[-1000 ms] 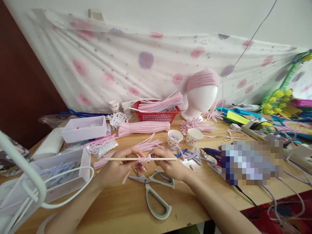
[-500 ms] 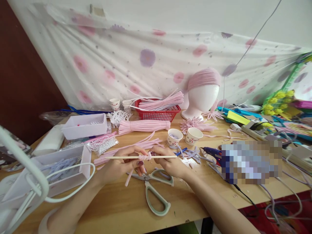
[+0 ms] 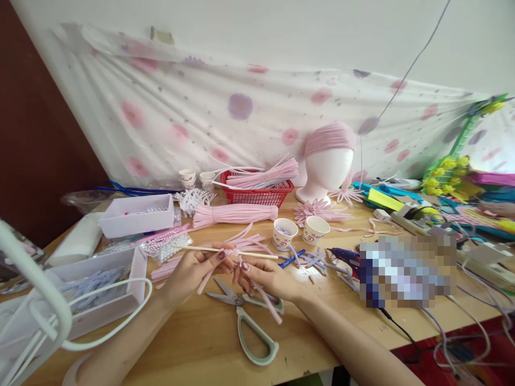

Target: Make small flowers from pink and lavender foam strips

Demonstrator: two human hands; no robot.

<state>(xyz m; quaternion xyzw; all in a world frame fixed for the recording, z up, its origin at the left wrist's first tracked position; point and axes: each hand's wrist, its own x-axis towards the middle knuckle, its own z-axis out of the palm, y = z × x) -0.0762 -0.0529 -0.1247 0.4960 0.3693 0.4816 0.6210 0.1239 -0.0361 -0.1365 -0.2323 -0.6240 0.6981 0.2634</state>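
The left hand (image 3: 192, 272) pinches a thin pale stick (image 3: 260, 256) between thumb and forefinger, and the right hand (image 3: 270, 280), thumb pressed to its fingers, pinches a pink strip (image 3: 271, 306) that wraps the stick between the two hands and dangles toward five o'clock. Seen from the hands, scissors (image 3: 256, 343) lie with blades apart at six o'clock, a pink bundle (image 3: 237, 215) at twelve, paper cups (image 3: 316, 232) at two and a glue gun (image 3: 344, 257) at three.
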